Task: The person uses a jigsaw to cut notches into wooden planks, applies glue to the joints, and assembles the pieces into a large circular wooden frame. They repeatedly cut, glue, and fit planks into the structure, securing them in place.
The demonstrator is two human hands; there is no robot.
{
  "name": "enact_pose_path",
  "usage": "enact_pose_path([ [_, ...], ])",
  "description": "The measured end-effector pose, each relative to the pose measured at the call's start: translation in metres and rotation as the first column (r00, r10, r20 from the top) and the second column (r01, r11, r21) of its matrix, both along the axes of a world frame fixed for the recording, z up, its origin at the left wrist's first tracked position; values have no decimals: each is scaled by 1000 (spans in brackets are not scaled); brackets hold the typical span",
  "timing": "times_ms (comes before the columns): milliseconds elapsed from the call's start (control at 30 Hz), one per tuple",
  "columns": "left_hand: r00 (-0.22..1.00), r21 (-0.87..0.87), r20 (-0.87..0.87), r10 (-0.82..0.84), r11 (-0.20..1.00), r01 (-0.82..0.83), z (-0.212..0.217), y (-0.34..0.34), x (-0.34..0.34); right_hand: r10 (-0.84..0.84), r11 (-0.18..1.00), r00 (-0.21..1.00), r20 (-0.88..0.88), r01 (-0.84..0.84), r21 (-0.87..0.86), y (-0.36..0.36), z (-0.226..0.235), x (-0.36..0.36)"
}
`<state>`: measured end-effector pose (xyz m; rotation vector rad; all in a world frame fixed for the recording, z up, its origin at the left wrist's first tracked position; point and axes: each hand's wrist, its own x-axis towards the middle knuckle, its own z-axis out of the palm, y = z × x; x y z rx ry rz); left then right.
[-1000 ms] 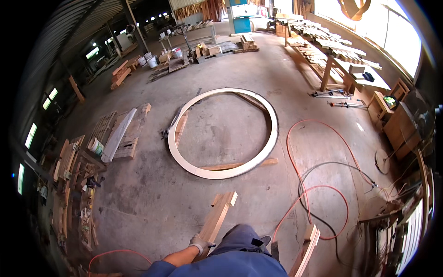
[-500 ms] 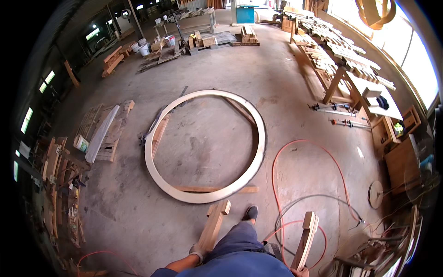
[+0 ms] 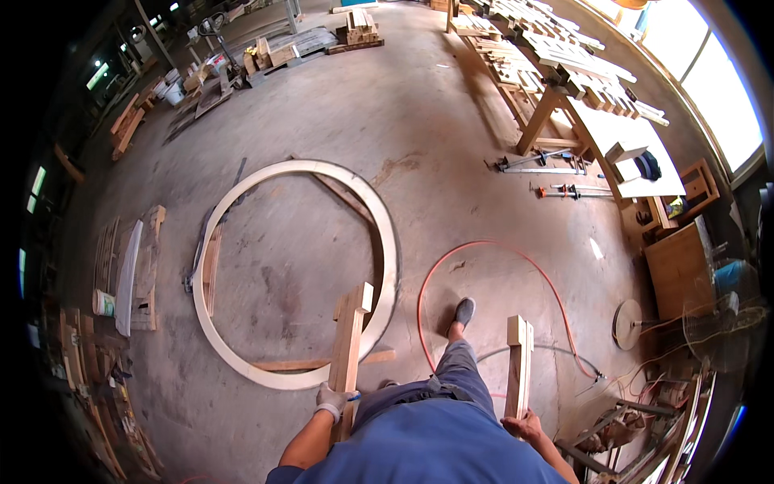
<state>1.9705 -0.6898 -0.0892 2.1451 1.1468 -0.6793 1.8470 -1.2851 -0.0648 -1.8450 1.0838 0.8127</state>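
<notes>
My left hand [image 3: 334, 398], in a pale glove, is closed around a thick wooden beam [image 3: 348, 339] with a notched block-like far end. That beam tilts up and away, its tip over the right part of a large pale wooden ring [image 3: 211, 305] on the floor. On the other side, my right hand [image 3: 522, 425] grips a second wooden beam [image 3: 518, 367], also stepped at its top. The right hand looks bare, and some of its fingers are hidden behind the wood. Both beams run forward along the sides of my body.
Ahead of my foot, a red hose [image 3: 421, 300] loops on the concrete beside the ring. Bar clamps [image 3: 542, 164] lie near the workbench [image 3: 625, 173] at right. A standing fan [image 3: 721, 323] and a wood rack [image 3: 661, 427] are close on my right. Pallets [image 3: 149, 274] lie left.
I have stepped forward and turned somewhat right, so the ring now sits further left in view. Both beams have come higher into view, still held, and both hands show more fully.
</notes>
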Motion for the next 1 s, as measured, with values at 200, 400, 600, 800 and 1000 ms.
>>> enact_pose_path([
  [200,996,105,43,76,991,-80,-4,-73,108,155,987,987,-29,-156,-37,-58,12,269],
  [400,985,66,-168,40,997,-30,-61,-117,229,164,986,985,-46,-163,15,-100,60,530],
  [600,968,6,-210,137,990,-138,-119,-143,383,240,969,970,43,-242,51,-101,39,750],
  [800,969,-30,-163,188,980,-195,-80,-135,658,362,930,932,-36,-363,-61,-98,51,938],
  [1000,967,-13,-131,220,975,-223,12,-104,959,406,903,914,-23,-405,-141,-69,96,1157],
])
